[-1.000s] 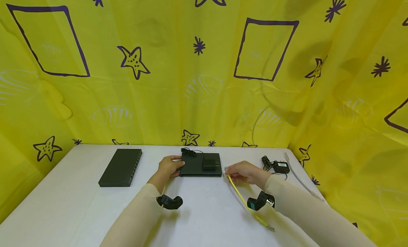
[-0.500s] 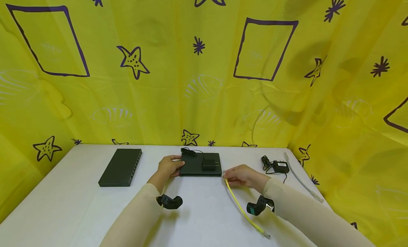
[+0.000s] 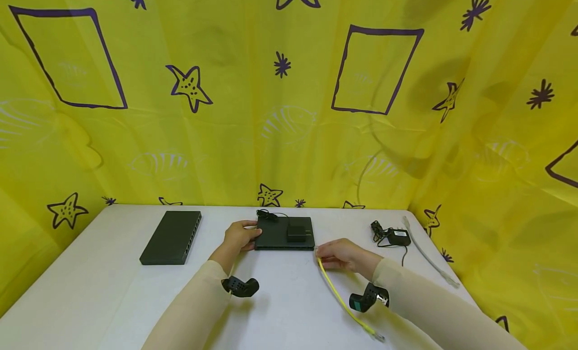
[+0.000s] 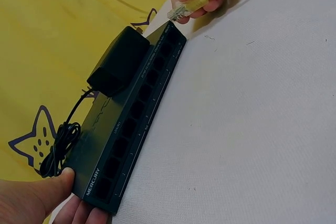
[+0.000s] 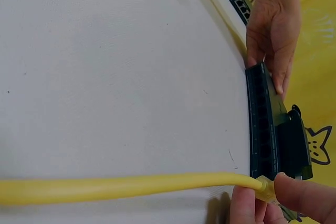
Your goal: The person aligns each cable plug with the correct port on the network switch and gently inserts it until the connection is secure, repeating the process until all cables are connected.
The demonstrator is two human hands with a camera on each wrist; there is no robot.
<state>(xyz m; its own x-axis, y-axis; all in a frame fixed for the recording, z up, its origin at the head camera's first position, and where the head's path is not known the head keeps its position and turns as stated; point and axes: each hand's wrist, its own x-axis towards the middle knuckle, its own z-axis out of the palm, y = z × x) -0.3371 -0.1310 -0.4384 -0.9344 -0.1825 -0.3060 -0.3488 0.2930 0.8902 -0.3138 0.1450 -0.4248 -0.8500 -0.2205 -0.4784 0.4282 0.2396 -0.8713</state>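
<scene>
My left hand [image 3: 237, 237] grips the left end of a black network switch [image 3: 272, 235], thumb on top and fingers under the end. The left wrist view shows its row of ports [image 4: 137, 109] and the word MERCURY. A black power adapter [image 3: 296, 233] lies on the switch, its coiled cord [image 4: 60, 148] behind. Between thumb and fingers, my right hand [image 3: 343, 254] pinches one end of a yellow network cable [image 3: 335, 291]. That clear plug [image 4: 181, 11] is by the switch's right front corner; touching or apart, I cannot tell. The cable's other plug [image 3: 378, 337] hangs toward the table front.
A second black switch [image 3: 170, 238] lies to the left on the white table [image 3: 90, 290]. At the right are another black power adapter [image 3: 399, 236] with a bundled cord and a grey network cable [image 3: 426, 254]. A yellow patterned curtain [image 3: 226, 154] stands behind.
My right hand has moved slightly left and toward me with the yellow cable, bringing its plug to the switch's corner. The cable's loose end has shifted toward the front. My left hand stays put.
</scene>
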